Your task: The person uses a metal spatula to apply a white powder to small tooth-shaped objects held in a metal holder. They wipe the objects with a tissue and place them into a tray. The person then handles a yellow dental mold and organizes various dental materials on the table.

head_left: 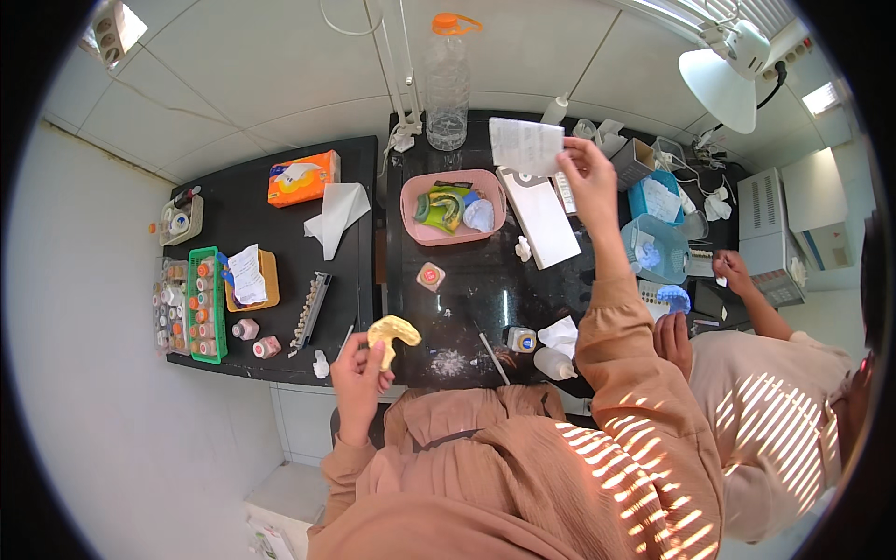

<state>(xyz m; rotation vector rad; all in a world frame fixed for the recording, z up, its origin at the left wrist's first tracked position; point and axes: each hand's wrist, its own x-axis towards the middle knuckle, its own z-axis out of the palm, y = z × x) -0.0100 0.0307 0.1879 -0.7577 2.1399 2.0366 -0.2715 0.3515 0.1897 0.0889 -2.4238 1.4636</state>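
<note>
My left hand (362,378) is closed on a yellow dental plaster cast (394,334), a curved arch held above the front edge of the black table (448,317). With my right arm stretched far forward, my right hand (590,173) pinches the edge of a white paper slip (523,145). The slip is raised over the back of the table, above a long white box (539,219). Left of that box stands a pink basket (453,238), which holds a green-and-yellow packet (439,210) and a pale blue piece (479,216).
A small jar (430,276), a slim tool (493,357) and white powder (448,361) lie before me. The large bottle (447,89) stands behind. Leftward are an orange tissue pack (303,177) and a green basket (203,303) of bottles. A co-worker's hands (674,343) are at right.
</note>
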